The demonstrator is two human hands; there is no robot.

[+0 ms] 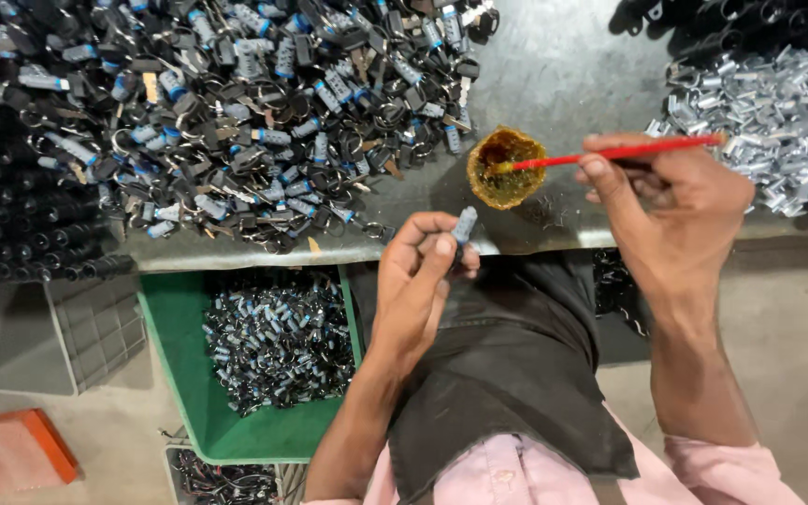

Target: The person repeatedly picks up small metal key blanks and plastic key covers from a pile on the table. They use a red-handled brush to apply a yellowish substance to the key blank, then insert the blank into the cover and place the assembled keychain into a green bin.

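My left hand [420,276] holds a small grey-blue cylindrical part [464,225] upright between thumb and fingers, just in front of the table edge. My right hand [675,201] grips a thin red brush [610,155], held nearly level. The brush tip rests in a small round amber-coloured glue pot [505,168] that stands on the grey table [563,65]. The pot lies between my two hands, slightly beyond them.
A big heap of black and blue key-ring parts [236,112] covers the table's left. Shiny metal pieces [769,112] pile at the right. Below the table edge a green bin [180,327] holds several finished parts; a grey crate [95,323] and orange lid [11,454] lie left.
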